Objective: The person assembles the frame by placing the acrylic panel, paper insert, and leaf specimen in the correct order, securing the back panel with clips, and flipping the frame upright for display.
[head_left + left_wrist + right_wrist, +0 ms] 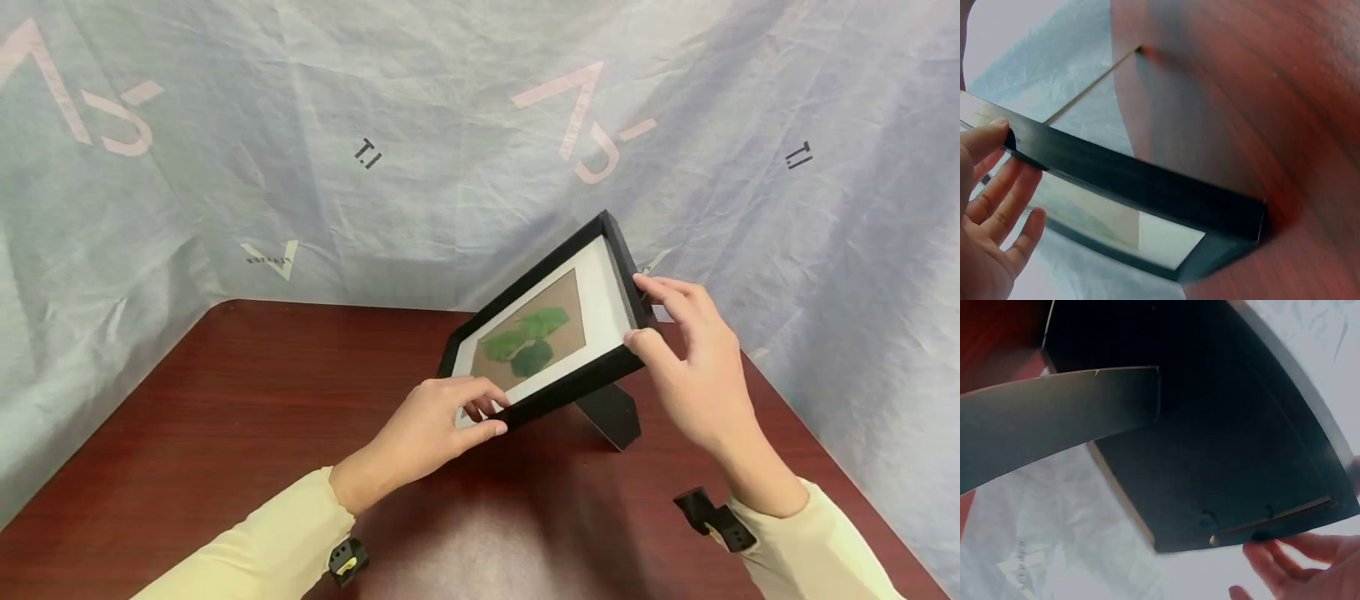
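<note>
A black picture frame (551, 398) with a white mat and a green leaf picture (532, 333) is tilted above the table, its right end raised. My left hand (442, 417) pinches the near long edge, thumb outside and fingers over the front. At the raised right end, my right hand (693, 358) grips the short side between thumb and fingers. From the back, a dark easel leg (613, 415) sticks out toward the table. In the right wrist view the dark backing (1197, 456) shows, with the leg (1060, 419) swung away from it.
The reddish-brown wooden table (247, 433) extends under the frame, with a bright reflection near its front. Behind and on both sides hangs a pale grey printed cloth (450, 167). Black wrist devices (716, 521) sit at the light yellow sleeves (262, 533).
</note>
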Demonstrator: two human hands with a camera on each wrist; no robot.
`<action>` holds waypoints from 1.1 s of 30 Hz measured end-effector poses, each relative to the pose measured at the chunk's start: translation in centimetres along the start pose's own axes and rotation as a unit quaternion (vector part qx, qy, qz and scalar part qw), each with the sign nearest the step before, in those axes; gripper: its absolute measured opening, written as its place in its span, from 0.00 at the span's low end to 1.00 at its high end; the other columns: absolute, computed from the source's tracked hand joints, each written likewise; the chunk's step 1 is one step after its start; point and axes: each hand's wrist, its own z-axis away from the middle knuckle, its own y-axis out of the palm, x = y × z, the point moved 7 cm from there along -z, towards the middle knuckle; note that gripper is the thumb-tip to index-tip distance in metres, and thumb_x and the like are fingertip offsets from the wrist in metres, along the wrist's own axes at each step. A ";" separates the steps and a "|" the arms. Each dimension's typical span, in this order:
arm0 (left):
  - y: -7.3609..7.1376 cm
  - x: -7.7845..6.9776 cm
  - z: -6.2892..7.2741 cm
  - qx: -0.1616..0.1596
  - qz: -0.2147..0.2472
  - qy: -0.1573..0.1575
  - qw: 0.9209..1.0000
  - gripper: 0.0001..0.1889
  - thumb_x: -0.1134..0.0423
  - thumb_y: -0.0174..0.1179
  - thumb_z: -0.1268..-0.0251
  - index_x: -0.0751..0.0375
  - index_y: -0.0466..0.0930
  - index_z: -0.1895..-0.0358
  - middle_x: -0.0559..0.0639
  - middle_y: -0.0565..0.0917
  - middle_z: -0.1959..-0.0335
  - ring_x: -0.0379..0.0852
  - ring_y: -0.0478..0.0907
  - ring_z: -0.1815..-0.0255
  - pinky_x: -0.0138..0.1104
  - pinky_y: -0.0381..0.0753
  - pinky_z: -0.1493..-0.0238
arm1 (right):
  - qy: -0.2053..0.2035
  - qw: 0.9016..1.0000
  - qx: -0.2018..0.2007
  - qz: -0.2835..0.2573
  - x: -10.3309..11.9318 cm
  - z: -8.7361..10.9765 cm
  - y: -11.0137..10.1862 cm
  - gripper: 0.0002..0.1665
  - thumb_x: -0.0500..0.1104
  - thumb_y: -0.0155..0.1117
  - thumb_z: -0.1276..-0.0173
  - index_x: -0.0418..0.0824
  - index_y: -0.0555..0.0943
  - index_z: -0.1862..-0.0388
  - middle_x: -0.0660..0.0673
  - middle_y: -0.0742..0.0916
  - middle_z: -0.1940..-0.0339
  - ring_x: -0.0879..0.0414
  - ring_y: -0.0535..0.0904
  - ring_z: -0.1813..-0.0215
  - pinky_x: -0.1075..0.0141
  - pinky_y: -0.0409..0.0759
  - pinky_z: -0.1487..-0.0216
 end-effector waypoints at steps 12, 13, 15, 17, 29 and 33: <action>1.1 -1.2 0.0 -0.019 -0.030 0.023 0.999 0.08 0.60 0.73 0.38 0.53 0.83 0.60 0.40 0.87 0.67 0.31 0.82 0.69 0.31 0.80 0.63 | 0.006 0.998 -0.057 -0.019 -0.2 1.0 -0.8 0.30 0.42 0.76 0.36 0.48 0.81 0.34 0.53 0.81 0.40 0.64 0.73 0.39 0.75 0.70 0.39; 1.1 -1.2 0.0 -0.020 -0.031 0.023 0.999 0.08 0.60 0.73 0.38 0.53 0.83 0.60 0.40 0.87 0.67 0.31 0.82 0.69 0.31 0.80 0.63 | 0.004 0.998 -0.064 -0.014 0.0 1.1 -0.9 0.30 0.41 0.77 0.37 0.47 0.82 0.35 0.53 0.81 0.42 0.65 0.73 0.40 0.74 0.70 0.40; 1.1 -1.2 0.1 -0.021 -0.030 0.021 0.999 0.08 0.60 0.73 0.37 0.53 0.83 0.60 0.40 0.86 0.66 0.31 0.82 0.69 0.31 0.81 0.63 | -0.003 0.997 -0.073 -0.006 0.3 1.1 -1.0 0.29 0.40 0.77 0.38 0.46 0.83 0.37 0.53 0.82 0.44 0.65 0.74 0.41 0.74 0.70 0.41; 1.1 -1.1 0.2 -0.023 -0.028 0.018 0.999 0.07 0.60 0.72 0.37 0.53 0.83 0.60 0.40 0.86 0.66 0.31 0.83 0.69 0.31 0.81 0.62 | -0.010 0.997 -0.074 -0.003 0.4 1.1 -1.0 0.28 0.39 0.77 0.38 0.46 0.83 0.38 0.52 0.83 0.45 0.65 0.74 0.41 0.73 0.69 0.41; 2.0 -1.3 0.0 0.021 -0.006 0.018 1.000 0.08 0.58 0.71 0.34 0.53 0.84 0.56 0.40 0.86 0.66 0.32 0.81 0.68 0.28 0.79 0.63 | 0.031 0.997 -0.023 -0.067 -1.7 0.2 -1.2 0.26 0.36 0.69 0.31 0.46 0.82 0.34 0.51 0.82 0.41 0.63 0.77 0.39 0.75 0.71 0.40; 1.9 -0.9 0.0 0.044 -0.001 0.031 0.999 0.07 0.56 0.69 0.32 0.51 0.86 0.55 0.37 0.86 0.69 0.29 0.79 0.69 0.29 0.80 0.63 | 0.064 0.990 0.007 -0.127 -3.0 -0.4 -1.3 0.26 0.34 0.63 0.28 0.46 0.80 0.32 0.50 0.82 0.38 0.61 0.78 0.41 0.77 0.74 0.47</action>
